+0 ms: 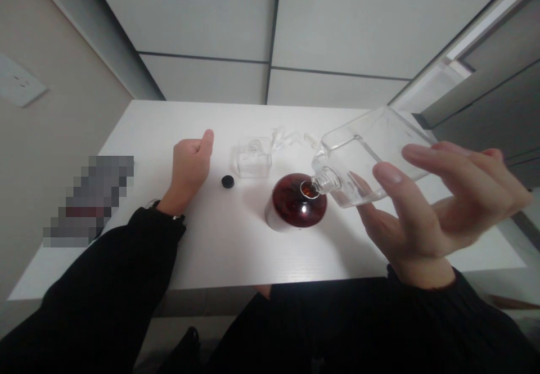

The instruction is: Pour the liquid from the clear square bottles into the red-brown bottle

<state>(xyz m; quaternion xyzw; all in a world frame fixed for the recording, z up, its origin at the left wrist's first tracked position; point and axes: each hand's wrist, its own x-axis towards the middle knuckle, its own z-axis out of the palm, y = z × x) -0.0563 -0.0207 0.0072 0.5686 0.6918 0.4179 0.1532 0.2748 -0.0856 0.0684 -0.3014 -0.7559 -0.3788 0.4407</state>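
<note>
My right hand [439,205] grips a clear square glass bottle [367,154], tipped over with its neck down and to the left. The bottle's mouth sits just above the opening of a round dark red glass bottle [297,202] that stands on the white table [219,250]. My left hand [190,166] rests on the table to the left as a loose fist with the thumb up, holding nothing I can see. A small black cap [228,181] lies on the table just right of that hand.
A small clear square glass container [253,156] stands behind the red bottle, with some clear plastic bits [287,136] beside it. A pixelated patch [90,199] covers the table's left edge. A wall socket [19,84] is on the left wall.
</note>
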